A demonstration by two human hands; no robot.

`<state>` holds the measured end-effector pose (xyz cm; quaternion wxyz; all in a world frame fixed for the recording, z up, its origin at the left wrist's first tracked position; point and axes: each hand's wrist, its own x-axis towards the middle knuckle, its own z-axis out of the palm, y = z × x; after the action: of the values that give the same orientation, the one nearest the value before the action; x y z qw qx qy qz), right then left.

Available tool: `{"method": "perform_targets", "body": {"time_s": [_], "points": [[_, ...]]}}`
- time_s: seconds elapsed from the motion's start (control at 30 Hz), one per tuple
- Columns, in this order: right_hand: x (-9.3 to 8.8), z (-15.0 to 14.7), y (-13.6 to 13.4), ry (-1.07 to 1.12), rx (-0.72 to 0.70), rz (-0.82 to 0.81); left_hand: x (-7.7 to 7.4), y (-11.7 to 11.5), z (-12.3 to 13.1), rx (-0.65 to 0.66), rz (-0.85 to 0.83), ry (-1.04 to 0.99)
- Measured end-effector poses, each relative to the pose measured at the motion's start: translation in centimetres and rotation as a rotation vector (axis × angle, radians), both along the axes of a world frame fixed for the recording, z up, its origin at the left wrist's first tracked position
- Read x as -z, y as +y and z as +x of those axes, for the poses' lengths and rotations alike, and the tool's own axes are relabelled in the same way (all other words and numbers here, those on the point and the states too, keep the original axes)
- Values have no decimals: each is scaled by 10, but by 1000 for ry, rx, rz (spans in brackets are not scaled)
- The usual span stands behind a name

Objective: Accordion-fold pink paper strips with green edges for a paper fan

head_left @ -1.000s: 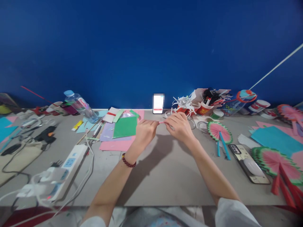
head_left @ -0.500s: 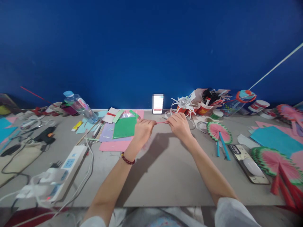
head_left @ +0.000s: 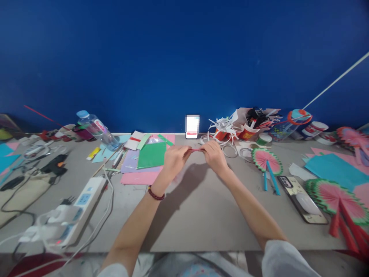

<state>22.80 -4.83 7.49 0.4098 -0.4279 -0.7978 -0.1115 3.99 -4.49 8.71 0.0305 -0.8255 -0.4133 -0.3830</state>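
A narrow pink strip, seemingly folded paper, stretches between my two hands above the grey table. My left hand pinches its left end, and a dark red bead bracelet circles that wrist. At the other end, my right hand grips the strip with fingers curled over it. Most of the strip is hidden by my fingers. Just left of my left hand lie a green sheet and a pink sheet.
A lit phone leans on the blue wall. Right are a paper fan, a larger fan, a phone with a mouse on it, and a cup of pens. Left are a bottle and a power strip.
My right hand has shifted left, toward my left hand, so less of the pink strip shows between them. My left hand has barely moved.
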Motion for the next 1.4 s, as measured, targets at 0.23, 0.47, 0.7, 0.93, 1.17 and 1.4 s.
{"method": "perform_targets", "body": {"time_s": [0.23, 0.47, 0.7, 0.93, 1.17, 1.4], "points": [[7, 6, 7, 100, -17, -152, -12, 5, -10, 108, -247, -350], [3, -2, 2, 154, -125, -203, -13, -4, -3, 44, -143, -237], [-3, -11, -6, 318, -185, -202, -15, -10, 7, 153, -156, -287], [1, -12, -4, 372, -237, -209, -19, -12, 9, 270, -209, -453], [1, -15, -6, 440, -304, -281, -15, -13, 9, 260, -73, -370], [4, -16, -9, 624, -267, -383, -18, -13, 9, 287, -211, -444]]}}
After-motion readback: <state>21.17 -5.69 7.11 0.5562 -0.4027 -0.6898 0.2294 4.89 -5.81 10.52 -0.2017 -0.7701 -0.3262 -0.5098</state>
